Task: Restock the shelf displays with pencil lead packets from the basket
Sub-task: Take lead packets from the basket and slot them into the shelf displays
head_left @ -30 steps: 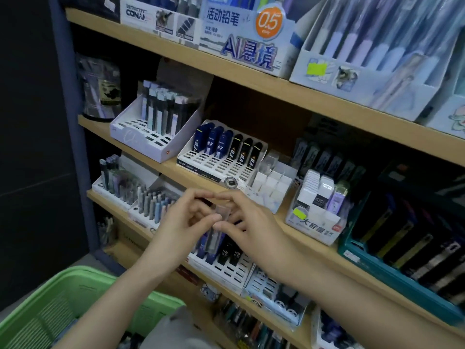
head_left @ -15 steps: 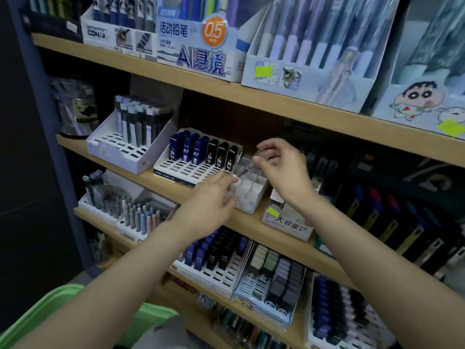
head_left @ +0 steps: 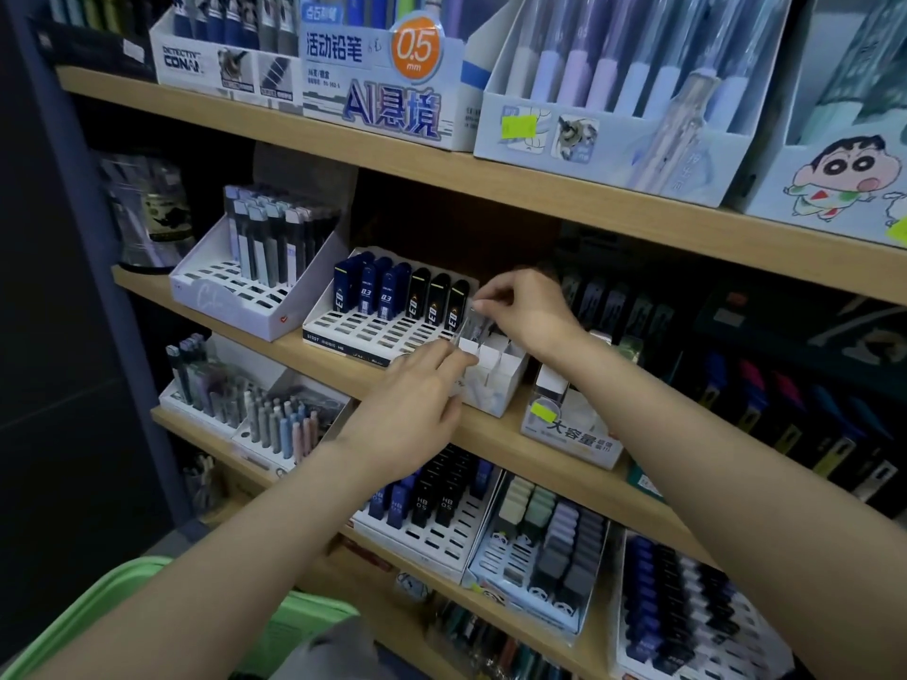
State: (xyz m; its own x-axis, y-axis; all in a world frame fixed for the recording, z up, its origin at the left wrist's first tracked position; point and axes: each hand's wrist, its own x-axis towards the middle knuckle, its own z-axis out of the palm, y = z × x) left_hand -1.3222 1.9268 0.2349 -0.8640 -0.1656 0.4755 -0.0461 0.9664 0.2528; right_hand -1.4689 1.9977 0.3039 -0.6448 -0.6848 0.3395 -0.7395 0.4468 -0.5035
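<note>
My right hand [head_left: 527, 311] pinches a clear pencil lead packet [head_left: 473, 328] by its top, holding it upright at the back of a white divided display box [head_left: 495, 380] on the middle shelf. The packet's lower end sits at the box's rear compartments. My left hand [head_left: 417, 409] reaches to the front left corner of that box, fingers extended and touching its edge. A green basket [head_left: 122, 611] shows at the bottom left, below my left forearm.
Left of the box stands a white slotted tray [head_left: 387, 331] with blue and black lead cases. A labelled white box [head_left: 569, 429] sits right of it. More trays fill the shelf below [head_left: 427, 532]. The upper shelf [head_left: 441, 159] carries pencil display boxes.
My right hand has lowered the clear packet toward the white divided box. My left hand has moved up from the lower shelf to the box's front. The view has shifted slightly.
</note>
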